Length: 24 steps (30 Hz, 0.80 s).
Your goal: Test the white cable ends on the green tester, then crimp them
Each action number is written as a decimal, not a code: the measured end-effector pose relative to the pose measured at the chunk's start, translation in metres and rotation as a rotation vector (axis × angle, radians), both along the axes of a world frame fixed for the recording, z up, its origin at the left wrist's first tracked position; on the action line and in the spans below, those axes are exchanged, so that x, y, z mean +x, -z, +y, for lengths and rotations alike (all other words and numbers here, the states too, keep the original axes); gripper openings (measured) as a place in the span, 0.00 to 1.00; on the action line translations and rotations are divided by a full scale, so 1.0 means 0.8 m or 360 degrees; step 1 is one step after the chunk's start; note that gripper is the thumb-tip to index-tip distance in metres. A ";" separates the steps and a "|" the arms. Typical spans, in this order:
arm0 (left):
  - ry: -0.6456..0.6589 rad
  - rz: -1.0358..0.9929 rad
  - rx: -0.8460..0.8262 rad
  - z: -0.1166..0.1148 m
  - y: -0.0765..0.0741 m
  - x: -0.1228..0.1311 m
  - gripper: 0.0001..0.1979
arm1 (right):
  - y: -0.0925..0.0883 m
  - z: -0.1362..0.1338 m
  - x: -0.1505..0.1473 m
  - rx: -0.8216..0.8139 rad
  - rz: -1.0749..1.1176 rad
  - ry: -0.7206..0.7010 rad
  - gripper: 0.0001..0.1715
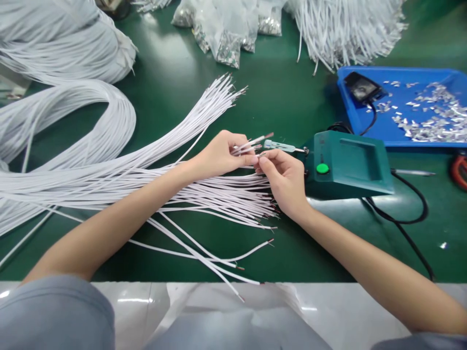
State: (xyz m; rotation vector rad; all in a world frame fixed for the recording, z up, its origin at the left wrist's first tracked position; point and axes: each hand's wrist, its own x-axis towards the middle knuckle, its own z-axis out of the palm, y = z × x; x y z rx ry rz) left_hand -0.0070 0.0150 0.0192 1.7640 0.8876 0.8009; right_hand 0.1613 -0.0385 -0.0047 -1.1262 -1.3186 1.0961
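Observation:
My left hand [229, 154] is closed around a few white cables [248, 146] whose stripped, brownish ends point right. My right hand [284, 177] pinches at the tip of one of these cables, thumb against forefinger, just beside the left fingertips. Under both hands runs a large bundle of white cables [222, 194], its stripped ends fanned out to the right. A second bunch of cable ends [219, 97] reaches up and away behind my left hand. Close behind my right hand, a light-blue-handled screwdriver-like tool [280, 146] touches a green box-shaped device [350, 163] with a bright green button.
A blue tray [343, 97] with small metal pieces and a black lamp-like part stands at the back right. Clear bags of metal parts [226, 29] and more cable piles [350, 29] lie at the back. Black cords [408, 221], a pen [416, 172] and red handles [458, 170] are rightward.

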 end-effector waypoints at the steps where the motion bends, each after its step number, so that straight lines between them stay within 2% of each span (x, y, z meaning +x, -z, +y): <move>1: 0.0045 0.0022 0.0001 -0.001 0.000 0.000 0.15 | 0.000 0.000 0.000 -0.0003 0.0002 -0.0007 0.08; 8: 0.0034 -0.0039 0.0037 0.004 0.004 -0.003 0.19 | 0.002 0.001 0.000 -0.0094 -0.0090 -0.0004 0.07; 12: -0.0036 -0.0121 -0.0218 0.004 0.006 -0.006 0.19 | -0.003 -0.004 0.000 -0.0022 -0.0285 0.0046 0.07; 14: -0.0074 -0.0186 -0.0340 0.004 0.005 -0.007 0.16 | -0.013 -0.004 0.007 0.0205 -0.0566 0.0081 0.06; 16: -0.0117 -0.0213 -0.0385 0.003 0.005 -0.007 0.12 | -0.028 -0.001 0.019 0.0484 -0.1069 0.0156 0.07; 18: -0.0142 -0.0180 -0.0427 0.004 0.005 -0.007 0.08 | -0.042 0.006 0.035 0.0609 -0.1647 0.0226 0.10; 21: -0.0130 -0.0159 -0.0480 0.006 0.007 -0.008 0.06 | -0.057 0.022 0.055 0.0470 -0.2205 0.0124 0.13; 24: -0.0109 -0.0213 -0.0508 0.007 0.008 -0.009 0.06 | -0.061 0.039 0.066 0.0305 -0.2359 -0.0076 0.13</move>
